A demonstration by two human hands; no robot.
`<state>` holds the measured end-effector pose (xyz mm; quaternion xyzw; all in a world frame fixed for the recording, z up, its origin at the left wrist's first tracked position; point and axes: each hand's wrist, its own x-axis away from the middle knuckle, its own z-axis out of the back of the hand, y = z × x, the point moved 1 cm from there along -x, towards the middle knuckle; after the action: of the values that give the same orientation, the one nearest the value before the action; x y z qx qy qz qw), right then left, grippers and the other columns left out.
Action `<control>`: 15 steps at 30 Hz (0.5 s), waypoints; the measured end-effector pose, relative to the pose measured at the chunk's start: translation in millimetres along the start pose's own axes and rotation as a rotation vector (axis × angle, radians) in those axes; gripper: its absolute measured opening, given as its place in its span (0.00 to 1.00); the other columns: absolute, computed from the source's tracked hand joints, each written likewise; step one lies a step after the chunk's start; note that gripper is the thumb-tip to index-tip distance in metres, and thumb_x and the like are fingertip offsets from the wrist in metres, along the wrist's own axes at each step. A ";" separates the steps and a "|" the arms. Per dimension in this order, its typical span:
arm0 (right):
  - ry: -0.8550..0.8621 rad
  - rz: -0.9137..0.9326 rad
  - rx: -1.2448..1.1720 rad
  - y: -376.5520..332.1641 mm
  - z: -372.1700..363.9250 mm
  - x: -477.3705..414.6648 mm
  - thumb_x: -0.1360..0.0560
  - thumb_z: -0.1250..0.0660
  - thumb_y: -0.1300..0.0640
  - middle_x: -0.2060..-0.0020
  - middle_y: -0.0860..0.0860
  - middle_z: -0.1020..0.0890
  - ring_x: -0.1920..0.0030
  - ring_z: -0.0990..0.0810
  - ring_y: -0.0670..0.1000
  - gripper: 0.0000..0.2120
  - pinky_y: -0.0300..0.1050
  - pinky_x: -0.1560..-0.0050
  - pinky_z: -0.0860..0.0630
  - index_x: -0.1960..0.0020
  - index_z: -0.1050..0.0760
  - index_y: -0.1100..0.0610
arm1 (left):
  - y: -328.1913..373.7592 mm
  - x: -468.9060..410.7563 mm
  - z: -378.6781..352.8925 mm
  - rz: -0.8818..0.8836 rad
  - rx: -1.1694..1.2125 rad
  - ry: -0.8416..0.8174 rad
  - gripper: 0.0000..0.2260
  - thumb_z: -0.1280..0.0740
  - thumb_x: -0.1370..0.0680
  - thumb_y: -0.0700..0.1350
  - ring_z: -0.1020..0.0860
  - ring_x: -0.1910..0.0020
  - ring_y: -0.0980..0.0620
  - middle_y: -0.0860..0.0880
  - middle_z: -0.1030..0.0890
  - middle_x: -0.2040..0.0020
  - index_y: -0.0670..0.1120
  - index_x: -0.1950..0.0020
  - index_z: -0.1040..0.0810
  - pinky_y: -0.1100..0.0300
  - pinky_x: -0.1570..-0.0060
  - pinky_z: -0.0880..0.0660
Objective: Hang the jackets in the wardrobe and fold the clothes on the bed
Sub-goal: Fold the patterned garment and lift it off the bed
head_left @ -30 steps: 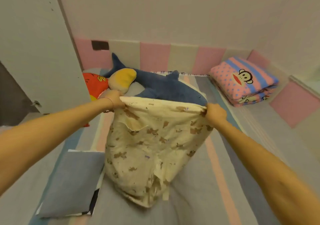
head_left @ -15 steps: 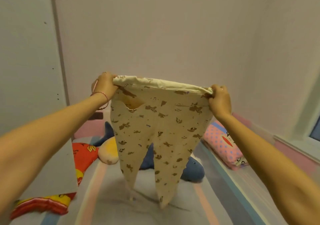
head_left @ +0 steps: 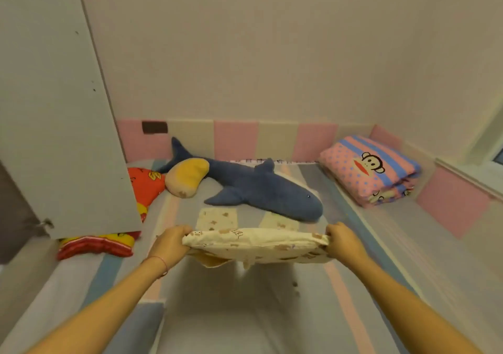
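Fingers (head_left: 183,229) of the left hand (head_left: 170,244) and right hand (head_left: 344,242) curl round the pants (head_left: 255,243), gripping the two ends of the waistband at centre frame, low over the bed (head_left: 353,285); the legs lie flat on the sheet beyond. Behind them lies a shark (head_left: 258,190), a quilt (head_left: 370,168) at upper right, a wardrobe door (head_left: 60,108) at left

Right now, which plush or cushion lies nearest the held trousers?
The blue shark plush; its snout lies beside a leg end of the cream trousers, while the yellow cushion and red pillow sit farther left.
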<state>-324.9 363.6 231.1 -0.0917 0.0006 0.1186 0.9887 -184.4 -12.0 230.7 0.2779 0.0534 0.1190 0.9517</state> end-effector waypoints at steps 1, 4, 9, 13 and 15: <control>-0.057 -0.003 0.012 1.7 -22.1 16.6 0.27 0.33 0.58 0.56 0.52 0.32 0.55 0.23 0.57 0.04 0.44 0.63 0.34 0.58 0.28 0.56 | -14.1 17.9 -17.6 0.025 -0.002 -0.067 0.08 0.35 0.27 0.49 0.23 0.60 0.49 0.52 0.24 0.64 0.53 0.66 0.30 0.61 0.69 0.35; -0.178 0.038 0.042 8.0 -92.6 77.0 0.26 0.32 0.54 0.51 0.51 0.31 0.58 0.25 0.54 0.08 0.46 0.61 0.29 0.53 0.26 0.58 | -54.6 86.0 -71.1 0.089 -0.012 -0.296 0.05 0.36 0.24 0.46 0.22 0.55 0.51 0.52 0.20 0.55 0.53 0.53 0.21 0.64 0.65 0.32; -0.482 0.114 0.134 17.7 -179.1 166.2 0.27 0.33 0.49 0.58 0.46 0.27 0.60 0.27 0.50 0.11 0.42 0.67 0.34 0.60 0.33 0.51 | -106.4 173.3 -127.7 0.109 -0.062 -0.414 0.24 0.42 0.26 0.35 0.24 0.50 0.48 0.50 0.24 0.45 0.68 0.47 0.34 0.63 0.58 0.32; -0.604 0.110 0.128 27.0 -208.3 210.4 0.26 0.34 0.52 0.51 0.50 0.19 0.52 0.21 0.53 0.09 0.44 0.59 0.28 0.47 0.27 0.53 | -108.0 214.8 -145.8 -0.134 -0.052 -0.525 0.23 0.47 0.22 0.47 0.34 0.37 0.57 0.61 0.36 0.33 0.66 0.29 0.40 0.57 0.34 0.34; -0.631 0.144 0.150 30.8 -216.3 225.6 0.25 0.37 0.55 0.47 0.52 0.21 0.50 0.21 0.54 0.13 0.43 0.59 0.30 0.41 0.29 0.53 | -116.9 226.8 -154.9 -0.318 -0.229 -0.586 0.23 0.49 0.27 0.62 0.31 0.41 0.57 0.61 0.31 0.37 0.63 0.34 0.31 0.58 0.36 0.35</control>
<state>-108.4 406.7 7.7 0.0227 -0.2903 0.2101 0.9333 31.7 30.5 29.2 0.1799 -0.1931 -0.1103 0.9582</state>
